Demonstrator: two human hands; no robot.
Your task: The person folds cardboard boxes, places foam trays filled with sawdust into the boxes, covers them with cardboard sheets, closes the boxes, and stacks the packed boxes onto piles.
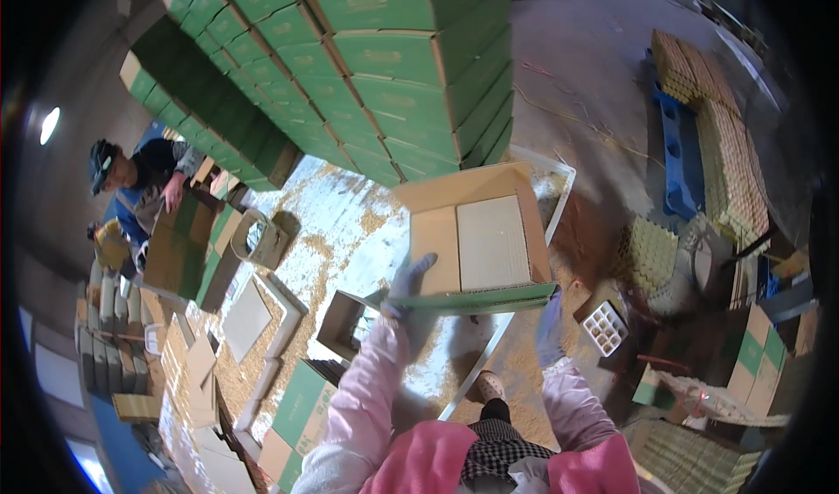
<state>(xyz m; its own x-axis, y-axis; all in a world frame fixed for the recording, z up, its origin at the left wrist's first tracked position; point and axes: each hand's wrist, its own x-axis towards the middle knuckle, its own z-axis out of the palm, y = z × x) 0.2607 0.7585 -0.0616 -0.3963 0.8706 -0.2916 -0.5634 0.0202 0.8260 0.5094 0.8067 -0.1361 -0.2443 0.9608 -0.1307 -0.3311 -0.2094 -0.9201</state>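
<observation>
An open cardboard box (434, 240), brown inside and green along its near outer side, is held up in front of me, tilted so that I see into it. Inside, a paler flat cardboard sheet (492, 245) covers the right part of the bottom. My left hand (407, 282), in a greyish glove, is closed on the box's near left side with the thumb over the edge. At the near right corner, my right hand (550, 326), gloved as well, grips the box; its fingers are partly blurred.
Tall stacks of green boxes (384, 57) rise ahead. At left, another person (144, 188) handles an open box (188, 240). A smaller open carton (345, 323) and a flat sheet (246, 321) lie left of me. At right are a white cell tray (604, 329), stacked egg trays (721, 153) and a blue pallet (677, 162).
</observation>
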